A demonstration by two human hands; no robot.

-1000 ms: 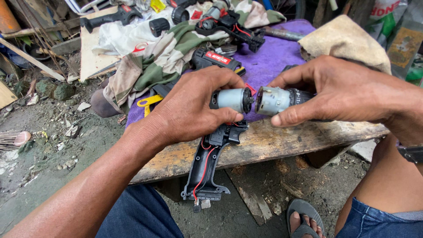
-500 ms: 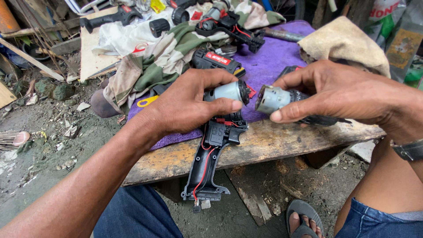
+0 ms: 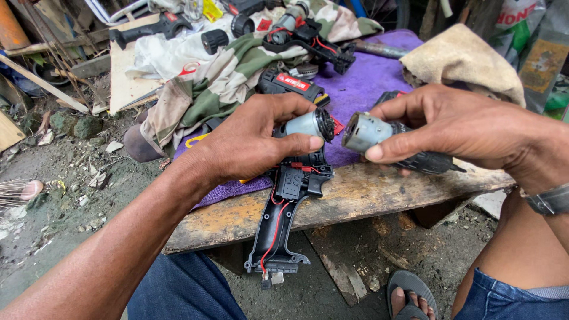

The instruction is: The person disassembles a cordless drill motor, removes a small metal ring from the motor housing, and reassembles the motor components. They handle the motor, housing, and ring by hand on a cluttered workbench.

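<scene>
Dirt floor and a sandalled foot (image 3: 409, 293) lie nearest, below a worn wooden bench (image 3: 367, 195) whose far half carries a purple cloth (image 3: 361, 89). Over the bench edge the left hand (image 3: 249, 142) is closed on a small silver motor (image 3: 305, 124), from which red wires run into an open black drill shell (image 3: 278, 231) hanging down in front of the bench, while the right hand (image 3: 456, 127) pinches a second silver cylinder (image 3: 367, 131) between thumb and fingers, the two parts just apart, end facing end. Farther off lie a camouflage rag (image 3: 231, 71), another opened drill (image 3: 308, 35) and a tan cloth (image 3: 462, 59).
</scene>
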